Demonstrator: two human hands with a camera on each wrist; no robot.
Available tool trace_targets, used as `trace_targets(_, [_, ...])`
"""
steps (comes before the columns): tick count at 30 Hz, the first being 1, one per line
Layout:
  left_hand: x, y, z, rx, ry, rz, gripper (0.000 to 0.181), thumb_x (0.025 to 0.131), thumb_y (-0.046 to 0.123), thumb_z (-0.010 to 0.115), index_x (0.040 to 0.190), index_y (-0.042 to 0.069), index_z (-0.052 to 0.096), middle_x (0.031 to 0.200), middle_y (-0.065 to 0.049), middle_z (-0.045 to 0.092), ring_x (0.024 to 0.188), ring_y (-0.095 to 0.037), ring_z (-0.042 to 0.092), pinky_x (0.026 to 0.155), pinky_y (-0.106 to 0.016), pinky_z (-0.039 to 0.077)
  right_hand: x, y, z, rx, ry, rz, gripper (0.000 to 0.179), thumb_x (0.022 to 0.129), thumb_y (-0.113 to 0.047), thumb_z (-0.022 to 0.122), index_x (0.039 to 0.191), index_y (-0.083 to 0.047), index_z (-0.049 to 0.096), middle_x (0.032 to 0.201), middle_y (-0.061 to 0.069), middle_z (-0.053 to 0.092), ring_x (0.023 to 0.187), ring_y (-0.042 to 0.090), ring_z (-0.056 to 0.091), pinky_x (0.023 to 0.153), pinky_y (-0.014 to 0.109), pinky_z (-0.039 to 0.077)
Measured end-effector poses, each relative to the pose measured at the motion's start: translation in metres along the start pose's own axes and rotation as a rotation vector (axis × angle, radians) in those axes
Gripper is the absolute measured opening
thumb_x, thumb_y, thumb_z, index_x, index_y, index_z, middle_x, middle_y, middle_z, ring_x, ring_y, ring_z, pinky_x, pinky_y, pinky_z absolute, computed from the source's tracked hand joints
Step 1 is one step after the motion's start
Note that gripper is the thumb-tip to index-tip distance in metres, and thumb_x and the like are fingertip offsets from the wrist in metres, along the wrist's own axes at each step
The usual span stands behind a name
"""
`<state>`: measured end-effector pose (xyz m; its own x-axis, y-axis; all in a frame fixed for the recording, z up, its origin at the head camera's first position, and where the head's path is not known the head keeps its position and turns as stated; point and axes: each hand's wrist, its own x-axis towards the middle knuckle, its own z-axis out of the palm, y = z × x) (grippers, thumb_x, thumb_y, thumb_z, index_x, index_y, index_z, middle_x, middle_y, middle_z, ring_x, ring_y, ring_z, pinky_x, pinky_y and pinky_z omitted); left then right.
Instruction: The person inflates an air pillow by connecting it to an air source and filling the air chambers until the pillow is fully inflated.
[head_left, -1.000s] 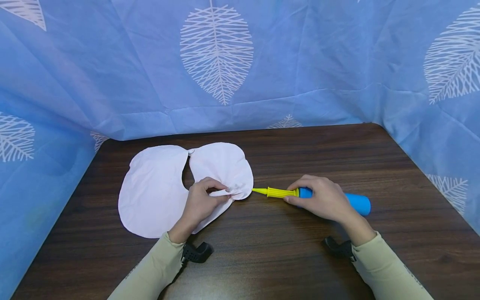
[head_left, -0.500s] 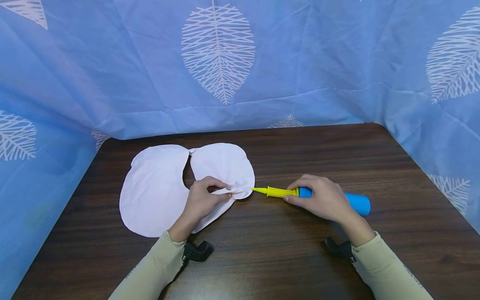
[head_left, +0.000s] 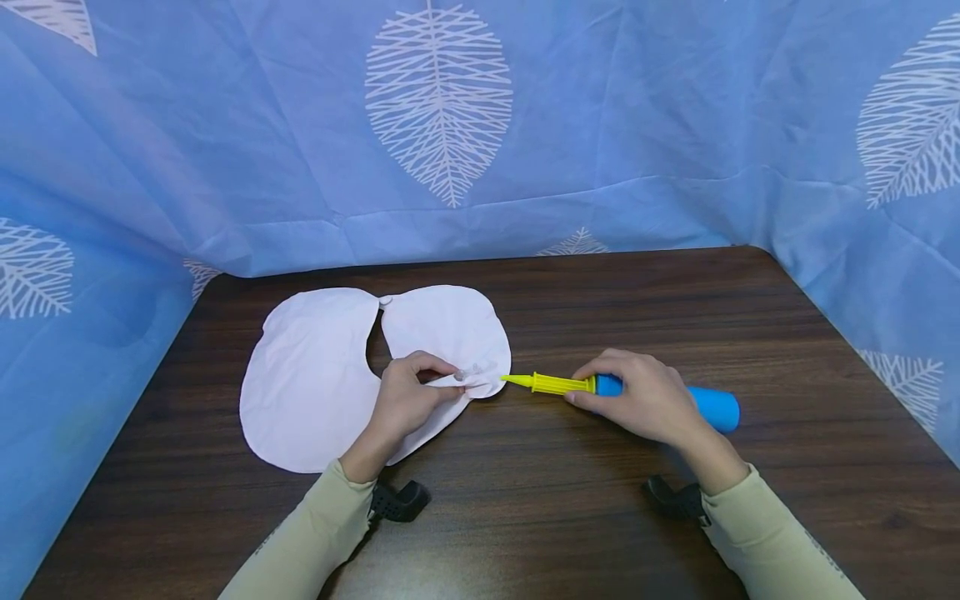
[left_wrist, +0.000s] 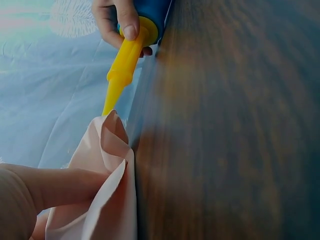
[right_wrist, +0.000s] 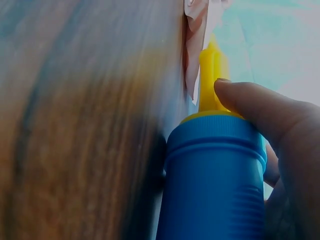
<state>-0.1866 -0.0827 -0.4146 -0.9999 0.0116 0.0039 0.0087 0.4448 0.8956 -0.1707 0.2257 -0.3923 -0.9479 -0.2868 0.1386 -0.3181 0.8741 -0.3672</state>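
Observation:
A flat, pale neck pillow lies on the table, its two lobes joined at the far side by a small button. My left hand pinches a gathered fold of it between thumb and fingers, beside a small clear valve. My right hand grips a blue and yellow hand air pump around its front, the thumb lying by the yellow collar. The pump's yellow nozzle points left, and its tip overlaps the pillow's right edge. In the right wrist view the pump's blue barrel fills the lower middle.
The dark wood-grain table has a rounded far-right corner. A blue curtain with white leaf prints hangs behind it and along both sides. Each wrist wears a black strap mount.
Both hands keep their grips almost unmoved. The folds by the left fingertips have shifted slightly, and the pump has moved a touch to the left.

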Motion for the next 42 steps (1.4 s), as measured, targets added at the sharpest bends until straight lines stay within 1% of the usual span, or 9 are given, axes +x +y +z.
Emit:
trace_targets(10, [-0.0014, 0.0023, 0.0012, 0.004, 0.014, 0.014, 0.019, 0.069, 0.005, 0.084, 0.083, 0.016, 0.078, 0.092, 0.001, 0.067, 0.087, -0.017, 0.062, 0.073, -0.029, 0.049, 0.0008, -0.0028, 0.0010, -0.007, -0.001, 0.002, 0.033, 0.080, -0.065, 0.065, 0.099, -0.038, 0.071, 0.101, -0.012, 0.067, 0.084, 0.014, 0.059, 0.067, 0.033, 0.046])
trace_targets(18, [-0.0017, 0.0009, 0.0019, 0.004, 0.015, 0.000, 0.019, 0.069, 0.006, 0.085, 0.084, 0.017, 0.078, 0.093, 0.002, 0.067, 0.089, -0.016, 0.062, 0.075, -0.030, 0.049, 0.0003, -0.0027, 0.0019, -0.002, 0.003, -0.001, 0.032, 0.080, -0.064, 0.066, 0.098, -0.039, 0.071, 0.098, -0.013, 0.066, 0.077, 0.012, 0.055, 0.063, 0.029, 0.042])
trace_targets(26, [-0.0014, -0.0002, 0.0025, -0.006, 0.017, 0.009, 0.019, 0.069, 0.005, 0.085, 0.083, 0.016, 0.078, 0.092, 0.001, 0.067, 0.089, -0.016, 0.063, 0.075, -0.030, 0.050, 0.0003, -0.0018, 0.0023, -0.017, 0.010, -0.010, 0.034, 0.080, -0.064, 0.065, 0.099, -0.037, 0.071, 0.098, -0.012, 0.066, 0.075, 0.011, 0.054, 0.062, 0.028, 0.042])
trace_targets(34, [-0.0014, -0.0003, 0.0022, -0.003, 0.016, 0.020, 0.019, 0.069, 0.005, 0.084, 0.083, 0.016, 0.078, 0.092, 0.001, 0.067, 0.088, -0.017, 0.063, 0.074, -0.030, 0.049, 0.0007, -0.0028, 0.0018, -0.007, 0.001, 0.002, 0.032, 0.080, -0.065, 0.065, 0.098, -0.039, 0.071, 0.098, -0.012, 0.066, 0.077, 0.011, 0.055, 0.063, 0.029, 0.042])
trace_targets(42, [-0.0015, -0.0005, 0.0021, 0.004, 0.013, 0.022, 0.019, 0.069, 0.005, 0.084, 0.083, 0.015, 0.078, 0.092, 0.000, 0.067, 0.088, -0.018, 0.062, 0.073, -0.030, 0.048, 0.0001, -0.0035, 0.0015, -0.016, 0.001, 0.006, 0.033, 0.080, -0.063, 0.066, 0.099, -0.037, 0.071, 0.102, -0.010, 0.067, 0.082, 0.014, 0.059, 0.064, 0.031, 0.044])
